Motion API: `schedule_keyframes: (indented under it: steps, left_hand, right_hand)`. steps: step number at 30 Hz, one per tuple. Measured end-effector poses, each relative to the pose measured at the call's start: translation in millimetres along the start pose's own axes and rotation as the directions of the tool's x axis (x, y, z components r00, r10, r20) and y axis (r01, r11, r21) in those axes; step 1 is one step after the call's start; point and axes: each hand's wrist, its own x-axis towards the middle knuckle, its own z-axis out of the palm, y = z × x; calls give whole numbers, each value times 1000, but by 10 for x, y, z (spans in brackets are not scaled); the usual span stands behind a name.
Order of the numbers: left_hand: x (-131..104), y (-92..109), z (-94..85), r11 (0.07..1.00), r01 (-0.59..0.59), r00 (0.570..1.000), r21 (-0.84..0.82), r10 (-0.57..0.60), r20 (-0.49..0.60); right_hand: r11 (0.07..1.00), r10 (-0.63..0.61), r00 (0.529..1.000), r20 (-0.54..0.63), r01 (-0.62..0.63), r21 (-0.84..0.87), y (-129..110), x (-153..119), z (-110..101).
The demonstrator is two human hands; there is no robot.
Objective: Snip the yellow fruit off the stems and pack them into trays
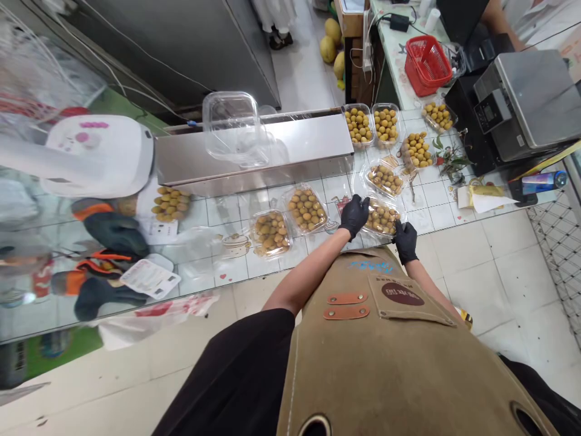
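My left hand, in a black glove, is closed on the left edge of a clear plastic box of yellow-brown round fruit. My right hand, gloved too, pinches the right edge of that box near the table's front edge. Just behind it sits another fruit box. To the left of my hands, two more boxes, one and another, lie side by side on the tiled-pattern table.
Further fruit boxes stand at the back right, near a red basket and a grey machine. A metal ledge bears clear containers. A white scale and work gloves lie left.
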Motion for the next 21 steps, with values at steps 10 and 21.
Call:
schedule_keyframes:
  steps: [10, 21]
  left_hand:
    - [-20, -57, 50, 994, 7, 990, -111, -23, -137]
    - [-287, 247, 213, 942, -185, 979, -281, 202, 34]
  right_hand:
    - [992, 3, 1000, -19, -1, 129, 14, -85, 133]
    - [968, 172, 960, -220, -124, 217, 134, 155, -507]
